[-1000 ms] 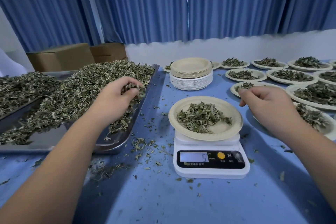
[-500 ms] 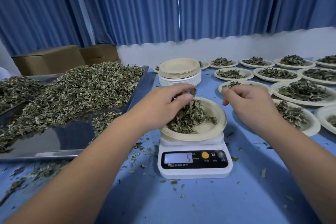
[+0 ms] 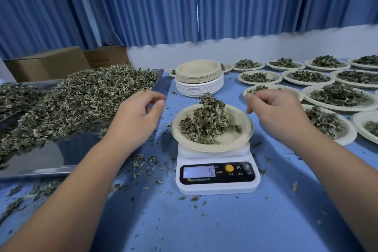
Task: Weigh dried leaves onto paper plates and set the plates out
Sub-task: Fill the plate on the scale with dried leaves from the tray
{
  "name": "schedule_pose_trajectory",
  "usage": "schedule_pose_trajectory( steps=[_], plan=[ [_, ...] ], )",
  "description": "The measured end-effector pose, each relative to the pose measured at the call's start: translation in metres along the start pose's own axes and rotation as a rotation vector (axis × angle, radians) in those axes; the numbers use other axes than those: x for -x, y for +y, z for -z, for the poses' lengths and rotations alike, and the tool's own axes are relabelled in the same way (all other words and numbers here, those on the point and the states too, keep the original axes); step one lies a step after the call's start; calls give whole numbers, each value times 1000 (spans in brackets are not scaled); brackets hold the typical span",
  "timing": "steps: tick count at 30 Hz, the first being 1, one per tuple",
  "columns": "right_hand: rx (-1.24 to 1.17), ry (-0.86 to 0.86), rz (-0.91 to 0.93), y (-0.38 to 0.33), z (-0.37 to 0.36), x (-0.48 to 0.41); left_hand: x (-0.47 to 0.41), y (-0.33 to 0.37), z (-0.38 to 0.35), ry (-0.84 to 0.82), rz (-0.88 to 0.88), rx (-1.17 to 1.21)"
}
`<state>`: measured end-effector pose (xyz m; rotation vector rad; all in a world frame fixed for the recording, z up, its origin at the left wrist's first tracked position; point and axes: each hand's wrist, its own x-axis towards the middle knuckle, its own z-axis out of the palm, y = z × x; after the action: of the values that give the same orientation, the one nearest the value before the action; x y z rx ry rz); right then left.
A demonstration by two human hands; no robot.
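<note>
Plate of leaves on the scale, both hands lifted beside it

Loose leaf crumbs (image 3: 143,161) are scattered on the blue table (image 3: 204,221) at the lower left. At centre a white scale (image 3: 217,172) is seen, a 5 shown on its display. On it a paper plate (image 3: 241,139) is set, with dried leaves (image 3: 206,122) heaped in it. The left hand (image 3: 135,120) is held just left of the plate, fingers loosely curled, nothing gripped. The right hand (image 3: 280,116) is held just right of it, fingers bent downward; whether anything is pinched beneath cannot be told. At the left a metal tray (image 3: 51,170) is piled with bulk leaves (image 3: 81,96). Behind the scale empty plates (image 3: 198,80) are stacked, and filled plates (image 3: 335,96) are laid out at the upper right
</note>
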<state>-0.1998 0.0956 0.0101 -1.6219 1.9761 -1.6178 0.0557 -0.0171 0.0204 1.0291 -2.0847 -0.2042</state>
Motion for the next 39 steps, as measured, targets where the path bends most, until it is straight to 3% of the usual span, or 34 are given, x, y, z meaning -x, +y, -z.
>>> schedule_pose_trajectory(
  steps=[8,12,15,21,23,32,39],
  plan=[
    [22,29,15,0,-2,1,-3,-18,-8,-23,259,3],
    [31,27,19,0,-3,2,-1,-18,-9,-61,285,16],
    [45,35,17,-1,-3,2,0,-15,-7,-60,249,-3],
    [101,37,-9,-3,-3,2,7,14,-8,99,-53,32],
    [162,24,-49,-3,-4,1,9,23,-12,118,-67,36],
    [328,-161,-230,0,1,1,12,24,-21,-256,372,-98],
    [34,-262,-404,0,0,0,11,19,-24,-215,424,253]
  ],
)
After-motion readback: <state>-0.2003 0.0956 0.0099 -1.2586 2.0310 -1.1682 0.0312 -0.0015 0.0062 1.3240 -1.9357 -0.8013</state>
